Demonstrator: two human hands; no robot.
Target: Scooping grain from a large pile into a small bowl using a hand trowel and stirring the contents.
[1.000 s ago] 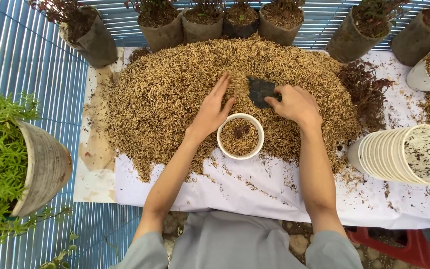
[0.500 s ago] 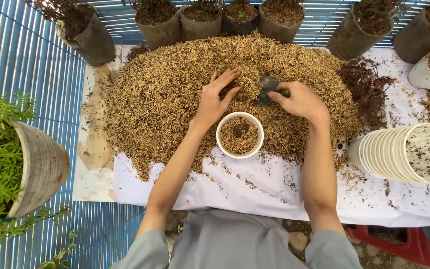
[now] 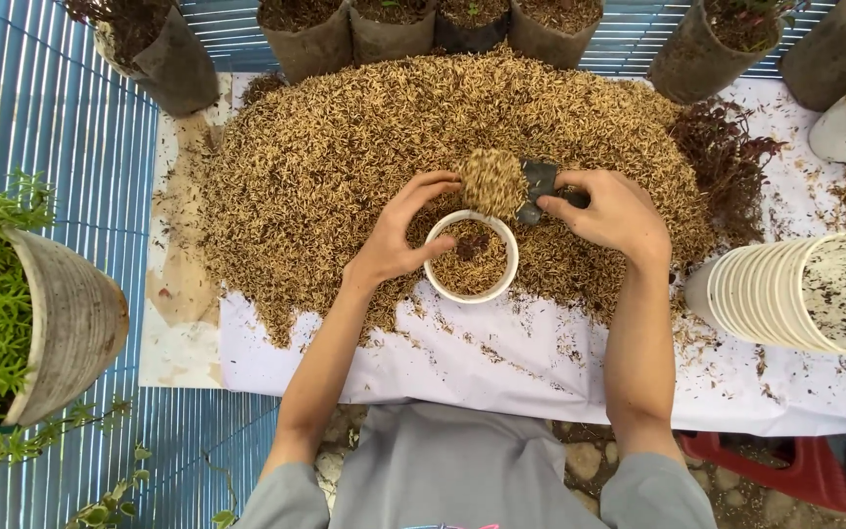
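Fingers of the right hand (image 3: 611, 211) are curled tight around the dark handle of a small scoop (image 3: 539, 181), whose blade sticks out past the fingertips toward the left hand and carries a heaped load of rice husk (image 3: 493, 181). That load hangs just above the far rim of a small white cup (image 3: 471, 257), which stands directly below and between the two sets of fingers and is already partly filled with husk and a few dark bits. Fingers of the left hand (image 3: 399, 235) are loosely bent and spread, cupping the near left side of the cup's rim, with the thumb reaching up close to the loaded scoop; whether they actually press the rim or only sit beside it cannot be told. Beyond and around all the fingertips spreads a large heap of husk (image 3: 345, 157) on a white sheet (image 3: 501, 362). Further out past the fingers, a row of dark grow bags (image 3: 384, 29) lines the far edge. Well off to the right hand's outer side lies a stack of white cups (image 3: 795, 294) on its side, and near it a clump of reddish plant cuttings (image 3: 731, 162). Well off to the left hand's outer side stands a grey pot of green plants (image 3: 61, 323) on blue slats (image 3: 22, 118).
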